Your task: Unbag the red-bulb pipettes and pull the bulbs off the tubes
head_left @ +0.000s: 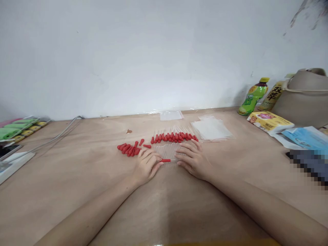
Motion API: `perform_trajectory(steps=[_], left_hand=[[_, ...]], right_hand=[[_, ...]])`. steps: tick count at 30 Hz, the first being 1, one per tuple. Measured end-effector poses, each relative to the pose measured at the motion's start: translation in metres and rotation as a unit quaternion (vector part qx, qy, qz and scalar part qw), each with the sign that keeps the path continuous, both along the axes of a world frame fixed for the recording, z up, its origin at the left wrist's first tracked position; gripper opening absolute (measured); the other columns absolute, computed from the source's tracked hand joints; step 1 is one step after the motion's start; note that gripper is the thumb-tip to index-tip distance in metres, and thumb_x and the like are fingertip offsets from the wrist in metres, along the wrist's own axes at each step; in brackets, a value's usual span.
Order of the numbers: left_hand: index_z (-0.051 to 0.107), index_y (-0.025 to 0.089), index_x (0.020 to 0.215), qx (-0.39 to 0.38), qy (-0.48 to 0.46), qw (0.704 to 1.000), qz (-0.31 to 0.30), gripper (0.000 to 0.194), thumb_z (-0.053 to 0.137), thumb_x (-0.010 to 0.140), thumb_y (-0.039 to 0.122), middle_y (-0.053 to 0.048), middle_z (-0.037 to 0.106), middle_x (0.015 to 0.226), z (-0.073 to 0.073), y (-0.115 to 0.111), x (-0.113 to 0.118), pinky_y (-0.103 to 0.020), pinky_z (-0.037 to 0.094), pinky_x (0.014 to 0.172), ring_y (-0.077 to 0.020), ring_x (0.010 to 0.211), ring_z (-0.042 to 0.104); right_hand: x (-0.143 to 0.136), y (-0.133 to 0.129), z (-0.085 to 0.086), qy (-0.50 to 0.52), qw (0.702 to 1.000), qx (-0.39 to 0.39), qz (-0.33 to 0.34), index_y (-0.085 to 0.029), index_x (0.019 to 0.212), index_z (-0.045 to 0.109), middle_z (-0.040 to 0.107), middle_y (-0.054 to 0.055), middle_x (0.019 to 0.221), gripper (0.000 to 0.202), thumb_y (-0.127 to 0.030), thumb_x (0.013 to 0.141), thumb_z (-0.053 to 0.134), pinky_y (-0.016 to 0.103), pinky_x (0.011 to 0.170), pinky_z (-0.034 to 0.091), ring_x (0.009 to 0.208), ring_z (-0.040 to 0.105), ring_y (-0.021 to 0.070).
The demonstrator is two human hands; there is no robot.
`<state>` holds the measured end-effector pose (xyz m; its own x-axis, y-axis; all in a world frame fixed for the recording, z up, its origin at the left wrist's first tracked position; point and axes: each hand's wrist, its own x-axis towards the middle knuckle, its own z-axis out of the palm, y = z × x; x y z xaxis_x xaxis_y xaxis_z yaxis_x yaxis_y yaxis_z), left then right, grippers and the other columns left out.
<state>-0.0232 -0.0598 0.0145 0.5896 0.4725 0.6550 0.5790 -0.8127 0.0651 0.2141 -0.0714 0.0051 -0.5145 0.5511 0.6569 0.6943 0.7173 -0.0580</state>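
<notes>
My left hand is closed on a red rubber dropper bulb, pinched at its left end. From the bulb's right end a thin transparent dropper tube runs to my right hand, whose thumb and fingers grip it. Beneath both hands lies a row of similar bare tubes, side by side. Just beyond them are droppers with red bulbs fitted, their tubes pointing away from me. Left of my left hand is a pile of loose red bulbs.
Plastic bags lie behind my right hand, and another packet rests near the wall. At right stand a green bottle, a yellow tissue pack and a beige bag. A grey cable crosses the table's left side.
</notes>
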Motion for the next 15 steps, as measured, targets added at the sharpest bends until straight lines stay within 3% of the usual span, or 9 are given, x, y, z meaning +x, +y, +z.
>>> perform_trajectory(steps=[3,8,15], left_hand=[[0.057,0.021,0.084,-0.011,0.006,1.000,-0.003,0.007,0.053,0.080,0.024,-0.002,0.068,0.087,0.002,-0.002,0.002,-0.037,0.038,0.085,-0.0177,0.088,0.058],[0.056,0.020,0.108,-0.004,0.035,0.999,-0.015,0.034,0.058,0.077,0.035,-0.007,0.061,0.112,0.002,-0.002,0.008,-0.041,0.034,0.096,-0.0222,0.109,0.050],[0.061,0.020,0.095,0.019,0.024,0.999,-0.044,0.016,0.053,0.082,0.021,-0.002,0.068,0.097,-0.006,0.002,0.015,-0.040,0.037,0.096,-0.0181,0.103,0.056]], right_hand=[[-0.003,0.000,0.001,0.004,1.000,-0.002,-0.003,-0.026,0.087,0.065,0.067,0.000,0.095,0.018,-0.028,0.085,0.048,0.048,0.101,0.022,0.105,0.053,0.0190],[-0.007,-0.001,0.000,0.021,0.999,0.018,0.021,-0.024,0.085,0.065,0.068,-0.001,0.092,0.016,-0.025,0.084,0.049,0.046,0.101,0.025,0.102,0.055,0.0179],[-0.012,0.001,-0.005,0.038,0.997,0.030,0.061,-0.019,0.091,0.064,0.067,0.002,0.096,0.016,-0.024,0.083,0.051,0.041,0.096,0.037,0.100,0.057,0.0181]])
